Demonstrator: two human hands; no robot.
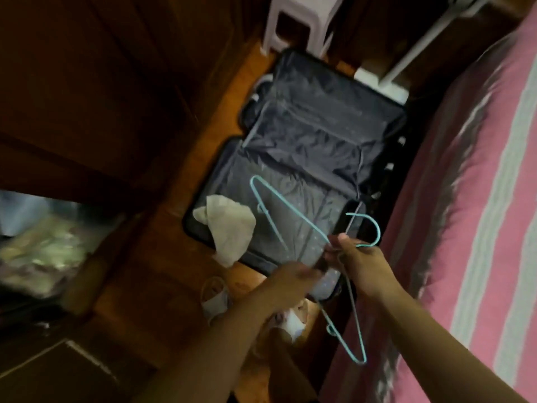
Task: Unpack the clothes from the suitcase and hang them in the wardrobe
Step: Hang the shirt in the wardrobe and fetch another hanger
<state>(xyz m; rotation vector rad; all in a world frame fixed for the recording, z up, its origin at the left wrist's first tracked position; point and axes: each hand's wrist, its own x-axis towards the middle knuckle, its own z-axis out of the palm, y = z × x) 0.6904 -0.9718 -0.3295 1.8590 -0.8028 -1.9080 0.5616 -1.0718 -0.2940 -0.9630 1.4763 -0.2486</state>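
The right hand (356,257) pinches a teal wire hanger (293,216) at its neck above the open suitcase (313,135), ready for the pale garment (229,228) inside, while the blurred left hand (290,279) seems to steady it, grip unclear.

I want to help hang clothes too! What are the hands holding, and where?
The right hand pinches the teal hanger at its neck, below the hook. The left hand is blurred; cannot tell.
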